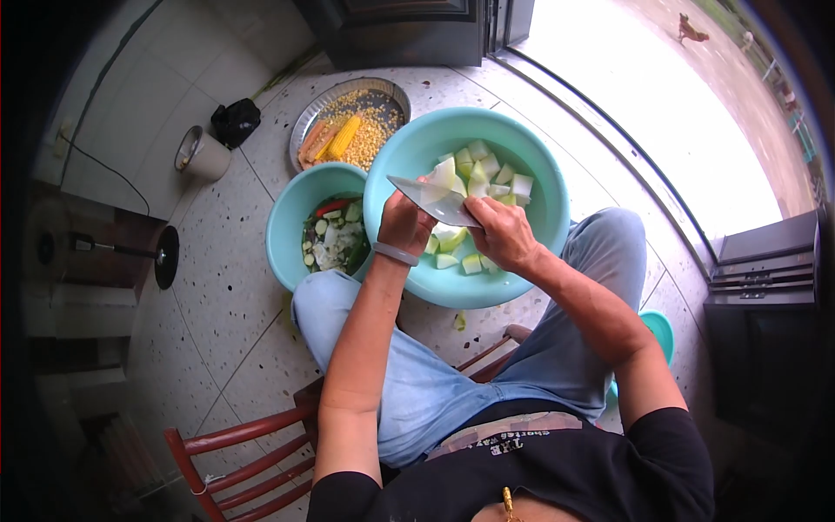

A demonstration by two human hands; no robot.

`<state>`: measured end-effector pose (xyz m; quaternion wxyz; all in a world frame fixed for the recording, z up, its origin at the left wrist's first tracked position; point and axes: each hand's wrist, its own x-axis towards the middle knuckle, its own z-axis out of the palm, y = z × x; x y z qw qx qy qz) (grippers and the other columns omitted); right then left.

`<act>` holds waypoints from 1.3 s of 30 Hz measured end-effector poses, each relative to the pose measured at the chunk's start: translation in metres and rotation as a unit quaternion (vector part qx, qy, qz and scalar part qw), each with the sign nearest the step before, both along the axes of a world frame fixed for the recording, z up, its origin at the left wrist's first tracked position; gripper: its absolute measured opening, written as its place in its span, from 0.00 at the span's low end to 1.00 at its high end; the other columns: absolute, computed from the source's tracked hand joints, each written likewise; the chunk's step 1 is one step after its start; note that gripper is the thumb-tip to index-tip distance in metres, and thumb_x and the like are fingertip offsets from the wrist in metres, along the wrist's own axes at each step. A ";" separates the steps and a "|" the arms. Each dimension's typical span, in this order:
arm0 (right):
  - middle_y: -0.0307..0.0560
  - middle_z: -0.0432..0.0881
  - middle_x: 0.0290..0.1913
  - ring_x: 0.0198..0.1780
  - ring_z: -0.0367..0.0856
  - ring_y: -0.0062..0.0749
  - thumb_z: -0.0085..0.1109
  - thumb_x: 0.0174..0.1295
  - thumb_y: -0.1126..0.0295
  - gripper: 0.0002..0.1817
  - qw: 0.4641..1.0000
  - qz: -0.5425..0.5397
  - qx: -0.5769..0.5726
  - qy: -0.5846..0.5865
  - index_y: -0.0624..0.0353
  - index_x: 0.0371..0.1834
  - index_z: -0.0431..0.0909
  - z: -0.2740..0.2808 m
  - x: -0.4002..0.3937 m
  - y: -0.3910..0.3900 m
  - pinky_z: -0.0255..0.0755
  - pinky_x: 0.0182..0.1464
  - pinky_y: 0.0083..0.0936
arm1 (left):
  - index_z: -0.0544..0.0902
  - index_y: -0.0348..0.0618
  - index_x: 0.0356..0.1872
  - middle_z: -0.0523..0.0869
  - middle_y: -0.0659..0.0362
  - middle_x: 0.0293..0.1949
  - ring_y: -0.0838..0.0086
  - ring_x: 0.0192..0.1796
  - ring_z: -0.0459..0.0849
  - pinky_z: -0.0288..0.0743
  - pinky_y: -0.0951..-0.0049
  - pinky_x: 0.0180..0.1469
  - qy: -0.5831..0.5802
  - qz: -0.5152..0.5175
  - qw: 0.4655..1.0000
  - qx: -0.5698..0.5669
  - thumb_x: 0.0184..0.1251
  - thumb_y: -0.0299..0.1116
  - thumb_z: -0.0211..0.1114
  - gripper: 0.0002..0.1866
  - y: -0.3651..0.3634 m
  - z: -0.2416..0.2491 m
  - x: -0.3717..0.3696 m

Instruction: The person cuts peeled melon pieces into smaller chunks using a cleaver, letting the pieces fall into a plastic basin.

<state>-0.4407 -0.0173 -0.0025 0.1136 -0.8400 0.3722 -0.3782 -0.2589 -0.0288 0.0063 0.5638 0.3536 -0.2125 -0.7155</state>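
Over the large teal basin (553, 204), my right hand (504, 230) is closed round the handle of a knife (435, 201), whose broad blade points left. My left hand (405, 222) is closed at the basin's left side, behind the blade, with a pale green-white vegetable piece (442, 174) at its fingertips; the blade partly hides the grip. Cut chunks of the same vegetable (480, 170) lie in the basin, some of them below my hands. A grey band circles my left wrist.
A smaller teal basin (283, 228) with vegetable scraps stands at the left. Behind it, a metal tray (300, 130) holds corn. A small bin (204, 155) and black bag (235, 123) are farther left. A red chair (248, 432) is beneath me; an open doorway lies at the right.
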 end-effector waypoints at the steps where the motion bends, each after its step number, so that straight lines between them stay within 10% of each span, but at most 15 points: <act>1: 0.49 0.76 0.26 0.25 0.79 0.49 0.60 0.52 0.76 0.13 1.000 0.001 0.002 0.005 0.58 0.39 0.69 -0.001 0.000 0.000 0.73 0.24 0.40 | 0.71 0.30 0.54 0.80 0.51 0.49 0.66 0.48 0.83 0.80 0.69 0.48 0.001 -0.005 1.000 0.001 0.75 0.33 0.52 0.16 0.001 0.000 0.001; 8: 0.57 0.78 0.24 0.27 0.79 0.57 0.57 0.57 0.74 0.05 0.993 -0.055 0.104 0.009 0.61 0.33 0.71 -0.020 -0.005 -0.014 0.73 0.29 0.48 | 0.75 0.36 0.49 0.82 0.54 0.42 0.68 0.38 0.81 0.74 0.74 0.36 0.044 -0.081 0.996 -0.015 0.73 0.34 0.57 0.12 -0.004 -0.019 0.018; 13: 0.64 0.78 0.23 0.29 0.80 0.61 0.58 0.58 0.73 0.06 0.975 -0.116 0.166 -0.089 0.64 0.29 0.74 -0.010 -0.015 -0.023 0.73 0.32 0.47 | 0.74 0.38 0.52 0.81 0.52 0.43 0.67 0.40 0.81 0.73 0.69 0.38 -0.144 0.001 0.990 0.004 0.72 0.36 0.59 0.15 -0.009 -0.005 0.031; 17: 0.61 0.78 0.22 0.24 0.80 0.49 0.57 0.59 0.74 0.06 0.966 -0.108 0.174 -0.157 0.67 0.34 0.78 0.004 -0.025 -0.025 0.72 0.31 0.36 | 0.75 0.38 0.58 0.81 0.44 0.46 0.54 0.50 0.81 0.74 0.63 0.56 -0.591 0.084 0.795 -0.107 0.58 0.41 0.72 0.29 -0.031 -0.048 0.033; 24: 0.52 0.77 0.20 0.22 0.76 0.28 0.57 0.59 0.72 0.07 0.944 -0.149 0.194 -0.221 0.67 0.33 0.80 0.010 -0.040 -0.036 0.72 0.31 0.29 | 0.75 0.47 0.55 0.68 0.41 0.61 0.47 0.56 0.78 0.74 0.59 0.58 -0.761 -0.141 0.582 -0.249 0.47 0.38 0.77 0.31 -0.010 -0.079 -0.007; 28: 0.51 0.79 0.21 0.24 0.76 0.25 0.57 0.60 0.72 0.08 0.941 -0.162 0.215 -0.207 0.66 0.33 0.80 0.006 -0.054 -0.040 0.72 0.31 0.28 | 0.75 0.49 0.46 0.68 0.45 0.56 0.46 0.52 0.78 0.74 0.56 0.56 -0.766 -0.242 0.554 -0.218 0.42 0.28 0.76 0.26 -0.005 -0.083 -0.006; 33: 0.38 0.77 0.20 0.20 0.73 0.17 0.56 0.66 0.71 0.08 0.945 -0.155 0.207 -0.198 0.65 0.34 0.80 0.008 -0.063 -0.036 0.67 0.22 0.21 | 0.78 0.44 0.47 0.72 0.41 0.52 0.46 0.50 0.78 0.74 0.57 0.55 -0.736 -0.103 0.654 -0.142 0.47 0.30 0.75 0.23 -0.019 -0.076 0.022; 39: 0.37 0.76 0.18 0.18 0.72 0.17 0.56 0.67 0.69 0.10 0.941 -0.161 0.207 -0.213 0.65 0.31 0.78 0.012 -0.067 -0.037 0.65 0.19 0.20 | 0.79 0.49 0.57 0.67 0.42 0.64 0.50 0.63 0.70 0.67 0.54 0.60 -0.842 -0.076 0.495 -0.198 0.48 0.41 0.76 0.31 -0.007 -0.033 -0.004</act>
